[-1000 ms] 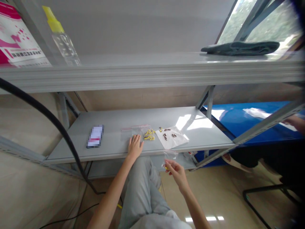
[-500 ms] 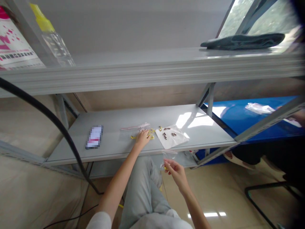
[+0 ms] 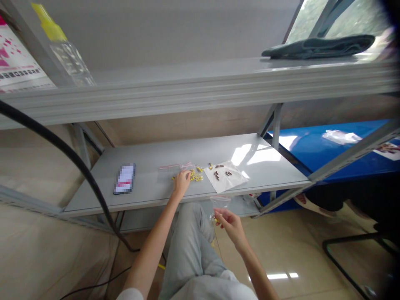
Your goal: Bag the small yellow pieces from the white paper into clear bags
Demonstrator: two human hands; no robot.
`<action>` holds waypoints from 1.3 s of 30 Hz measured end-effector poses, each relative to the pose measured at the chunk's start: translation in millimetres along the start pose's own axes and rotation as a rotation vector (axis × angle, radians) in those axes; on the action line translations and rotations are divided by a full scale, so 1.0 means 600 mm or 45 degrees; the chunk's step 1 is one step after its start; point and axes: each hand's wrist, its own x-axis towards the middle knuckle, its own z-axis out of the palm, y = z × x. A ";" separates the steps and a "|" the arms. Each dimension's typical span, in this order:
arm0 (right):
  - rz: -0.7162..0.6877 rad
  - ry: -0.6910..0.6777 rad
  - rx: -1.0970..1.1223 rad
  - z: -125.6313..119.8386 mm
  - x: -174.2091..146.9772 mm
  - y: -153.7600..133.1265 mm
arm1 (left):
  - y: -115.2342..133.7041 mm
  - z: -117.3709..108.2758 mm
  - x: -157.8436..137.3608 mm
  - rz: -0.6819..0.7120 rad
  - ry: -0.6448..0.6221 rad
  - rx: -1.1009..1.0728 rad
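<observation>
My left hand (image 3: 182, 182) rests at the pile of small yellow pieces (image 3: 196, 178) on the grey shelf (image 3: 150, 183). Its fingers are curled together; what lies between them, if anything, is too small to make out. In front of the shelf edge, my right hand (image 3: 230, 221) is closed on a small clear zip bag (image 3: 220, 203), with something yellow showing at the fingertips. A flat clear bag with a reddish seal (image 3: 170, 167) lies just behind my left hand. To the right, several dark brown cylindrical pieces (image 3: 228, 173) sit on a white sheet (image 3: 233, 181).
A phone (image 3: 125, 179) lies at the shelf's left. Above runs an upper shelf (image 3: 187, 93) with a yellow-capped bottle (image 3: 70, 58) and a folded dark cloth (image 3: 318, 46). A black cable (image 3: 68, 152) crosses the left side. A blue table (image 3: 312, 146) stands at right.
My left hand has drawn back slightly to the left and toward me, uncovering more of the yellow pieces. My right hand still holds the zip bag in about the same place.
</observation>
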 end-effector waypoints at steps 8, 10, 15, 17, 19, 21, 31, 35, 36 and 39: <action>-0.009 -0.003 0.000 -0.001 -0.004 -0.007 | -0.006 0.008 0.009 -0.010 0.047 -0.366; -0.021 0.000 0.014 -0.002 -0.006 -0.008 | -0.007 0.004 0.010 -0.086 0.151 -0.482; -0.011 0.001 0.025 -0.003 -0.010 -0.003 | 0.008 -0.010 -0.011 -0.274 0.388 -0.860; -0.004 -0.005 0.011 0.000 -0.011 -0.001 | 0.017 -0.015 -0.026 -0.292 0.398 -1.016; -0.001 -0.024 -0.002 0.005 -0.012 -0.001 | 0.024 -0.017 -0.036 -0.293 0.401 -1.125; 0.005 -0.050 -0.007 0.011 -0.014 -0.002 | 0.026 -0.018 -0.034 -0.299 0.416 -1.172; -0.008 -0.014 0.007 0.019 -0.016 -0.005 | 0.033 -0.007 0.040 -0.074 0.451 -0.730; -0.008 0.006 0.007 0.012 -0.014 0.000 | 0.039 0.007 0.016 0.249 0.099 -0.425; -0.011 0.011 0.003 0.011 -0.014 0.001 | 0.038 0.012 0.010 0.291 0.024 -0.353; -0.012 0.020 -0.005 0.005 -0.013 0.005 | 0.032 0.022 -0.002 0.296 -0.095 -0.164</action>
